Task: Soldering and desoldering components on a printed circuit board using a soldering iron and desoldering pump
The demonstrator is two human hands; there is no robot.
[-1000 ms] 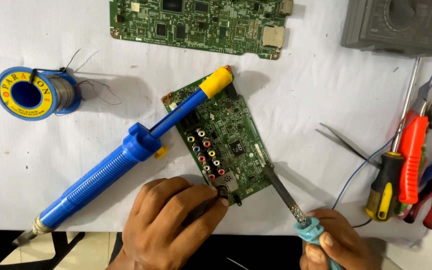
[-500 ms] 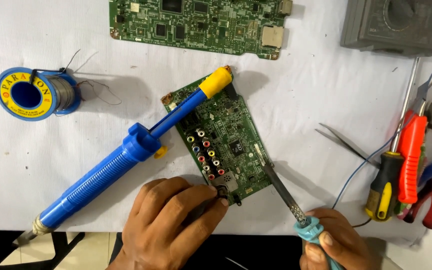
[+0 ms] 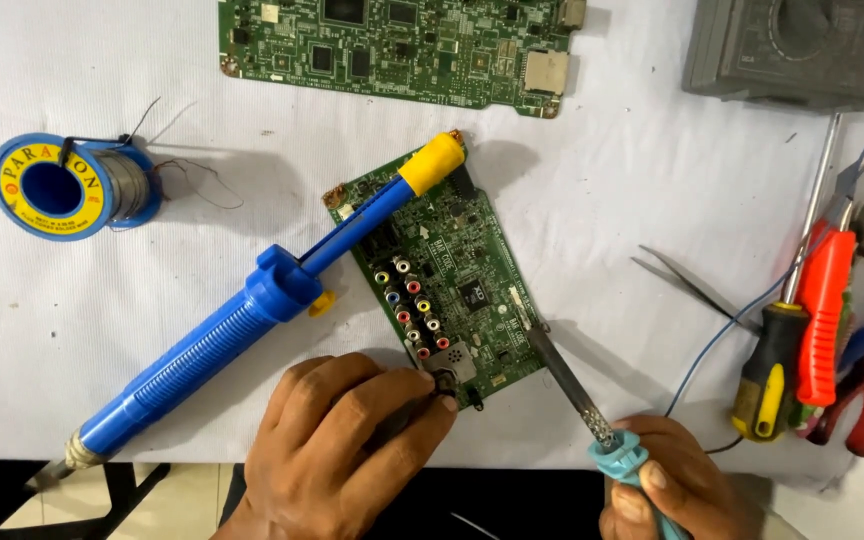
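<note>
The left hand (image 3: 347, 445) lies on the white bench (image 3: 632, 200) with its fingers curled, and the fingertips pinch the near corner of the small circuit board (image 3: 442, 285) at a black socket. The right hand (image 3: 667, 485) is closed around the light blue handle of the soldering iron (image 3: 577, 395), whose tip touches the right edge of this board. A blue solder sucker (image 3: 252, 310) with a yellow tip lies slanted across the board. A solder spool (image 3: 67, 185) is on the left, screwdrivers (image 3: 802, 330) on the right, and a bigger board (image 3: 402, 45) is at the top.

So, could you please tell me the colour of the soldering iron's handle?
Light turquoise blue, held in the right hand; the soldering iron shows in the head view.
</note>
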